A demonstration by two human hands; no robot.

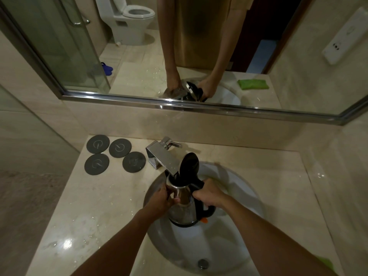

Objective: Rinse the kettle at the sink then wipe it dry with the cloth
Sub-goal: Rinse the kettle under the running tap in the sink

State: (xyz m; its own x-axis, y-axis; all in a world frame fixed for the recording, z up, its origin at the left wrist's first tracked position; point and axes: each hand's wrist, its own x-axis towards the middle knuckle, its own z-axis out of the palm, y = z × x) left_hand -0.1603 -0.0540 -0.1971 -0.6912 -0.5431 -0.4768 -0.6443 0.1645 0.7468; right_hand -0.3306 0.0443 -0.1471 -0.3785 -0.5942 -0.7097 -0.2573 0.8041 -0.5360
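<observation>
**Kettle held under the bathroom faucet**

While the lid (189,166) stands flipped open, a person holds a stainless-steel electric kettle (184,206) over the white basin of the sink (235,232), its mouth just beneath the flat chrome spout of the faucet (162,156). Whether water is running cannot be told. The right hand (208,194) is wrapped around the black handle — fingers curled tight about it — while the left hand (161,200) grips the steel body near the rim, thumb across the metal. The kettle is tilted slightly toward the faucet, its base clear of the basin floor, with an orange switch showing low on the handle side. Four round dark coasters (115,154) lie on the marble counter (103,206) to the left of the faucet. A green cloth (328,263) shows only as a corner at the lower right edge, on the counter beside the sink — its reflection lies folded in the mirror (139,56) above, which also shows both hands on the kettle.
</observation>
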